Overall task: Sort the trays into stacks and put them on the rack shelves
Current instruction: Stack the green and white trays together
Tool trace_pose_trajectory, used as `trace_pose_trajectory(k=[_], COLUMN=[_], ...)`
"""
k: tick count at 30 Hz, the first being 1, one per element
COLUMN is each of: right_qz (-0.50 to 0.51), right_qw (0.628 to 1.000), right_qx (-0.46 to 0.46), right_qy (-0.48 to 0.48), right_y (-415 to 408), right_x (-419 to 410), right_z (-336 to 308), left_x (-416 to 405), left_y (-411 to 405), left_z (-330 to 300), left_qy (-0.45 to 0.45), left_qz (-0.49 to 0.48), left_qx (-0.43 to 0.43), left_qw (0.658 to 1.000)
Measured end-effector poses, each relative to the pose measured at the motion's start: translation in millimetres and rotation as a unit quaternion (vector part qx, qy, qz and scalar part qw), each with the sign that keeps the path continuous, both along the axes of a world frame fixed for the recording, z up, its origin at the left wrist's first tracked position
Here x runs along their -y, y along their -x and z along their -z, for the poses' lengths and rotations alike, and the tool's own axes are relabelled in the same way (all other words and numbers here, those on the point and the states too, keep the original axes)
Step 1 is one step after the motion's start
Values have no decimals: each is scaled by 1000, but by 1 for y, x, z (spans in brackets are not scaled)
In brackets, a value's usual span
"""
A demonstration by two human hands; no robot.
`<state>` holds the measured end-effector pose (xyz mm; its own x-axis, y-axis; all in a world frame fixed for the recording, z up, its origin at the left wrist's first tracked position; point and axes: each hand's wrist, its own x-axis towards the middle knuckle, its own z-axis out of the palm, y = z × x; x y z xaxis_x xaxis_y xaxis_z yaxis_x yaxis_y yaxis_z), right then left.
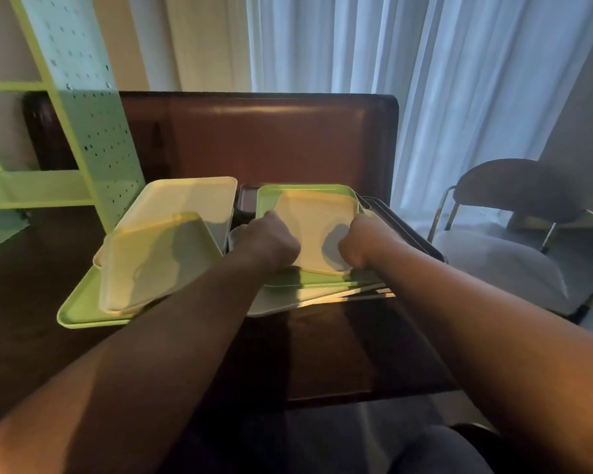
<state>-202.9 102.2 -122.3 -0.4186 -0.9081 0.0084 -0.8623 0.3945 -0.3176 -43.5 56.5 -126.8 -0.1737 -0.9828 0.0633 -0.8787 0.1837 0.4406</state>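
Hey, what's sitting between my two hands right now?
In the head view, the small cream tray lies between the left hand and right hand, which grip its side edges. It rests on a green tray.

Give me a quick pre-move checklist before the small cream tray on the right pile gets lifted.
1. Left hand closed on the small cream tray, left edge: ok.
2. Right hand closed on its right edge: ok.
3. Tray lies free on top of the green tray, nothing on it: ok.
4. Pile beneath is squared up: not ok, the lower trays are fanned out askew.
5. Left pile sits close beside the left arm: cannot tell whether it leaves room to swing.
6. Green rack shelf free to take trays: cannot tell, mostly out of view.
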Motion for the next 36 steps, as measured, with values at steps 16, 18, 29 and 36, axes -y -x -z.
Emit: trace_pose_trajectory(k=[16,18,29,36], right_qz=[-26,-62,-238,-114], right_qw=[952,961,969,963], right_qx=[210,205,-72,232], right_qy=[222,172,4,78], right_y=[-59,-86,-179,-189], right_x=[28,37,54,60], right_z=[-21,-22,-12,-8], left_x=[23,19,0,-10], left_y=[-87,-119,-214,-218], left_z=[-37,-37,-11,4], left_qy=[118,135,71,2], left_qz=[-113,-135,-219,-226], left_qx=[-205,-197,-142,-84], left_qw=[965,962,963,971])
